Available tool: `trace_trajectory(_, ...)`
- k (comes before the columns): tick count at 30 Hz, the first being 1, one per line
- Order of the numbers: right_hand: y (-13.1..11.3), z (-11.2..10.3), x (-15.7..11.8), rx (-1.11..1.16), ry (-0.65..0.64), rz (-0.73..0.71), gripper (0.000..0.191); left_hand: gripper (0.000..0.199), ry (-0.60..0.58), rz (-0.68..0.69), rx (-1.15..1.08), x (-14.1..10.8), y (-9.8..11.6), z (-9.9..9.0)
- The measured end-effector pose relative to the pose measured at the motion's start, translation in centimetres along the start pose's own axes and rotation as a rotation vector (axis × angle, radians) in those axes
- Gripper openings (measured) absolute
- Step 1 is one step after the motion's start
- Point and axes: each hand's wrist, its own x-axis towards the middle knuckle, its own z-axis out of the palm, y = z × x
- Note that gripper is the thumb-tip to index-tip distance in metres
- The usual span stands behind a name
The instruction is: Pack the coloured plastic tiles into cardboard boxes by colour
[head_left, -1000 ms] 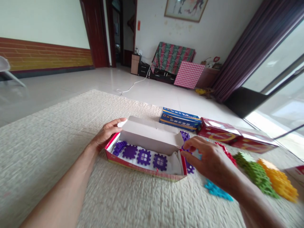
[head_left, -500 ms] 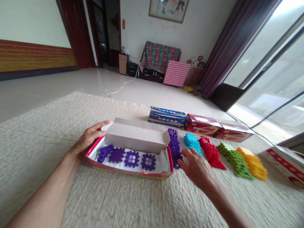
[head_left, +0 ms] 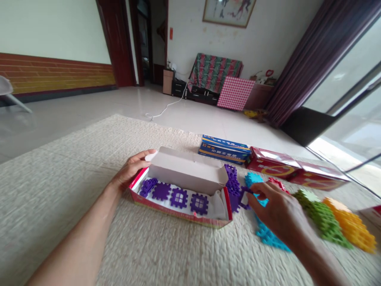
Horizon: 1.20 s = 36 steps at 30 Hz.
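Observation:
An open cardboard box (head_left: 181, 212) with red edges and a raised lid sits on the textured mat. Several purple tiles lie in a row on its white lining, among them a window tile (head_left: 199, 203). My left hand (head_left: 131, 169) grips the box's left end and lid flap. To the right of the box, my right hand (head_left: 275, 206) pinches a purple tile (head_left: 245, 198) by its edge, beside a purple stack (head_left: 232, 184). Blue tiles (head_left: 269, 234) lie partly beneath this hand, and it hides most of the red ones.
Green tiles (head_left: 324, 220) and yellow tiles (head_left: 351, 226) lie at the right on the mat (head_left: 89, 143). Behind them stand blue boxes (head_left: 224, 151) and red boxes (head_left: 272, 163). A white box's corner (head_left: 372, 214) shows at the right edge.
The view has turned left, so the scene sits further right. My right hand now holds a purple tile lifted off the stack's edge; my left hand stays on the box.

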Motion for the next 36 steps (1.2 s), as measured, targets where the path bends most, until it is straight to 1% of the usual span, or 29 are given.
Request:
trace_trajectory(1,-0.8,-0.6,0.6,0.027,0.042,-0.038,0.019,0.059,-0.011,0.012,-0.001,0.0,0.0,0.0)
trace_trajectory(3,-3.3,-1.5,1.9,0.091,0.091,-0.121,0.019,0.058,-0.025,0.03,-0.002,0.0,-0.1,-0.1)
trace_trajectory(5,-6.7,-1.7,3.0,0.138,0.072,-0.201,0.018,0.057,-0.036,0.037,-0.009,0.1,-0.2,-0.3)
trace_trajectory(8,-12.0,-0.9,4.2,0.137,-0.06,-0.312,0.017,0.055,-0.057,0.043,-0.022,0.2,-0.4,-0.5)
trace_trajectory(11,-16.3,0.8,5.1,0.048,-0.23,-0.378,0.019,0.053,-0.077,0.062,-0.046,0.5,-0.7,-0.7)
trace_trajectory(13,-18.2,1.8,5.5,-0.019,-0.327,-0.417,0.02,0.052,-0.092,0.072,-0.061,0.7,-0.8,-0.8)
trace_trajectory(15,-19.5,2.5,5.9,-0.067,-0.398,-0.451,0.021,0.051,-0.1,0.072,-0.074,0.8,-0.9,-0.9)
trace_trajectory(18,-20.5,3.0,6.5,-0.104,-0.432,-0.484,0.023,0.05,-0.122,0.071,-0.106,0.8,-1.0,-1.0)
trace_trajectory(21,-21.1,3.3,6.8,-0.124,-0.436,-0.5,0.023,0.05,-0.145,0.076,-0.123,0.8,-1.0,-1.0)
trace_trajectory(25,-21.2,3.6,7.0,-0.141,-0.428,-0.498,0.023,0.05,-0.145,0.082,-0.125,0.9,-1.2,-1.2)
trace_trajectory(27,-20.8,3.3,6.8,-0.121,-0.399,-0.467,0.023,0.051,-0.146,0.084,-0.122,1.0,-1.2,-1.2)
trace_trajectory(29,-19.7,2.6,6.5,-0.06,-0.334,-0.42,0.025,0.052,-0.141,0.08,-0.112,1.0,-1.2,-1.2)
trace_trajectory(31,-17.8,1.6,6.1,0.029,-0.235,-0.38,0.025,0.053,-0.125,0.077,-0.094,0.9,-1.1,-1.1)
trace_trajectory(32,-16.4,1.1,5.8,0.078,-0.177,-0.364,0.025,0.054,-0.115,0.073,-0.085,0.8,-1.0,-1.0)
trace_trajectory(34,-13.1,0.2,5.2,0.16,-0.064,-0.309,0.024,0.056,-0.095,0.059,-0.068,0.6,-0.8,-0.8)
trace_trajectory(36,-9.2,-0.4,4.4,0.19,0.033,-0.214,0.024,0.057,-0.073,0.037,-0.046,0.3,-0.5,-0.6)
